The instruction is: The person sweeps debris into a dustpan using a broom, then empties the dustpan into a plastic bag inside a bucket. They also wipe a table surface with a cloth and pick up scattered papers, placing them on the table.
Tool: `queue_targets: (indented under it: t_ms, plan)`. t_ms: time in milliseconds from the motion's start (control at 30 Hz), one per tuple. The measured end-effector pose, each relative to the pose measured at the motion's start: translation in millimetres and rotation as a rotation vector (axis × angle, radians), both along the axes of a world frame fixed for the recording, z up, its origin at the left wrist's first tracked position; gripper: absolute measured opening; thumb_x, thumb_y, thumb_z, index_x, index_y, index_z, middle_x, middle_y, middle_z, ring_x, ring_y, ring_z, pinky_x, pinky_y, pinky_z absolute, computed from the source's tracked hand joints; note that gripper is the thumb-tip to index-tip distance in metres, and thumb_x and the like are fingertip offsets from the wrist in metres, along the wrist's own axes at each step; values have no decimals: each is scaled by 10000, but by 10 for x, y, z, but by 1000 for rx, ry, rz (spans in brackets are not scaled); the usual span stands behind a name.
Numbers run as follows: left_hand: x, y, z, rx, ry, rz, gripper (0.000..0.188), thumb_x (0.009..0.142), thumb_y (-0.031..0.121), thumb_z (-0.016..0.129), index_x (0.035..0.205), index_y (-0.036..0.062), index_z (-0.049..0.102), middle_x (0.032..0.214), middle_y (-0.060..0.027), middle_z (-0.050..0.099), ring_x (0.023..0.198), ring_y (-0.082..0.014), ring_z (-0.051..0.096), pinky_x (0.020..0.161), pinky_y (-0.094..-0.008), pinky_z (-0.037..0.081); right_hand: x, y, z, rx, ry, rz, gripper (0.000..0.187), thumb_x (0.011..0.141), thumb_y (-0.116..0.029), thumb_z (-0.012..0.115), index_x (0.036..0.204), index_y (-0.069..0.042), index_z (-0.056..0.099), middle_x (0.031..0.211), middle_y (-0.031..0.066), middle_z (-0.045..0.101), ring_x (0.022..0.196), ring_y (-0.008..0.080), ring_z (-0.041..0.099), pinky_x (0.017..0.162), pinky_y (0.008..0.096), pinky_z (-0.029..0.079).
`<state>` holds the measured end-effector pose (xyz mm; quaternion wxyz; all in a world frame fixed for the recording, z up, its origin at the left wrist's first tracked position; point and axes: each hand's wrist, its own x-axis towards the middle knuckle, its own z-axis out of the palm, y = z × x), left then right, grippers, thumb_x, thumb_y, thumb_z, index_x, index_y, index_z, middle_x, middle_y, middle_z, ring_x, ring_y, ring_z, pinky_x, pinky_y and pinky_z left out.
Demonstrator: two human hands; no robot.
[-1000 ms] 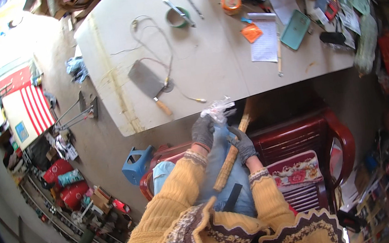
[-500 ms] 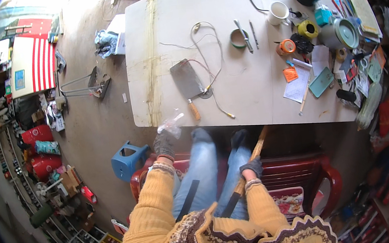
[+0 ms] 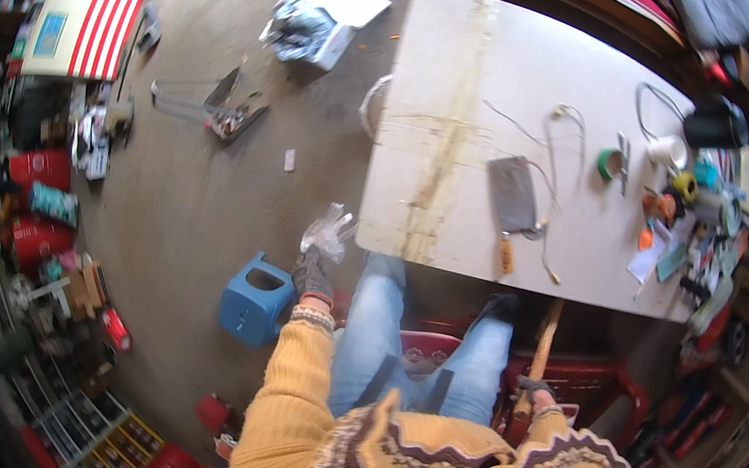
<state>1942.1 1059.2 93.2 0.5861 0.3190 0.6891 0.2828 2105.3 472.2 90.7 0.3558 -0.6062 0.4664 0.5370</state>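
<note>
My left hand (image 3: 311, 277), in a grey knitted glove, is closed on a crumpled clear plastic bag (image 3: 329, 229), held in the air just left of the table's near corner. My right hand (image 3: 534, 388), also gloved, is wrapped round a pale wooden stick (image 3: 543, 344). The stick slants up toward the table's near edge, and its lower end is hidden. On the white table (image 3: 449, 213) lie a grey flat plate (image 3: 513, 195) with a thin cable and a wooden-handled tool (image 3: 507, 256).
A blue plastic stool (image 3: 252, 303) stands on the floor beside my left hand. A dark red chair (image 3: 600, 384) is by my right hand. Cups, tapes and papers crowd the table's right end, near a black kettle (image 3: 715, 125). A metal dustpan-like object (image 3: 232, 120) lies farther off.
My view has swung left, so the table sits farther right. My right hand has moved right and nearer my body with the stick. My left hand still holds the bag.
</note>
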Motion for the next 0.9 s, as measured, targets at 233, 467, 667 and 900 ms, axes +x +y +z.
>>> queue_targets:
  t_ms: [233,467,667,900]
  plan:
    - [-512,1027,226,-90,-69,221,35,916,116,595,883,113,607,660,40,516,488,-60,430,416,-205,352,-338,1629,-219,130,343,135,193,816,-223,715,811,-46,638,686,97,634,594,249,633,523,408,528]
    - [-560,1347,105,-52,23,163,110,911,194,618,817,142,599,586,49,462,436,-65,386,388,-225,310,-516,2534,225,143,299,298,197,815,-178,730,901,-9,678,715,68,658,574,196,621,535,315,505]
    - [-65,1613,-175,-168,-95,182,140,892,221,648,782,145,608,599,62,484,478,-61,437,425,-230,316,-589,2688,101,116,290,316,147,819,-181,692,811,-41,648,642,72,610,504,227,585,452,375,480]
    - [1161,2030,-1784,2,417,-703,307,888,353,523,814,90,663,808,-123,666,727,-297,627,648,-413,464,-809,3312,-63,15,172,451,290,767,-187,768,948,-6,633,759,80,643,646,239,644,609,371,547]
